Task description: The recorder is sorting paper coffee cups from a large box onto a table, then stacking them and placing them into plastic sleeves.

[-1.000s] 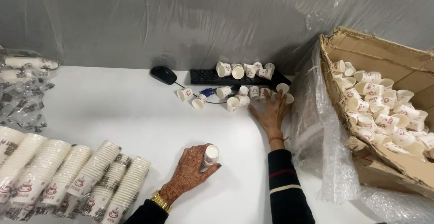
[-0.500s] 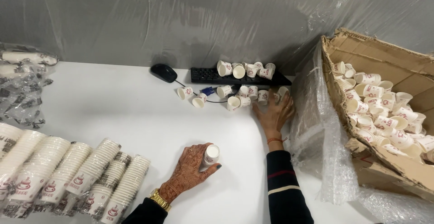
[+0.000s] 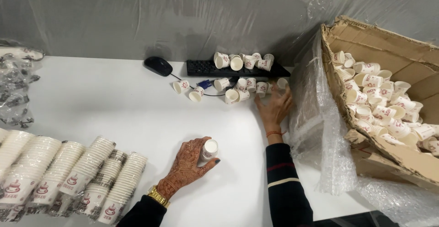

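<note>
My left hand rests on the white table and grips a short stack of small white paper cups, lying on its side. My right hand is stretched forward, fingers spread, touching loose paper cups scattered in front of a black keyboard. More loose cups lie on the keyboard. Nothing sits inside the right hand's palm that I can see.
Long stacks of nested cups lie in rows at the near left. A torn cardboard box full of loose cups, lined with bubble wrap, stands at the right. A black mouse lies left of the keyboard. Plastic packaging sits far left.
My right hand has slid slightly right and forward along the loose cups by the keyboard. The left hand with its cup stack has stayed put.
</note>
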